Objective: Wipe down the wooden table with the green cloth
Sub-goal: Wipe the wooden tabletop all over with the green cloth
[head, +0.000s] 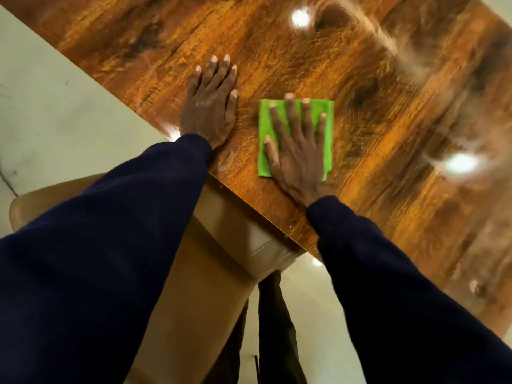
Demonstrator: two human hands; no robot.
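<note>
- Folded bright green cloth (327, 126) lies near the glossy brown wooden table (360, 79) edge, right hand (297, 159) flat on it, fingers straight, pressing to wipe.
- Left hand (210, 106) flat, grasping nothing, likely bracing.

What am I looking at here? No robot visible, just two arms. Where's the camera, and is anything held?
There is no machine here. A person does the job bare-handed. The single picture comes from a wide-angle camera worn on their head and looking down, so both arms in dark sleeves reach in from the bottom. The surface is a glossy wooden table with bright lights reflected in it. On it lies a green cloth. The right hand lies flat on the cloth with fingers spread, pressing it to the wood rather than gripping it. The left hand rests flat on bare wood near the table's edge and holds nothing. Below the edge is a brown chair on a pale floor.
</note>
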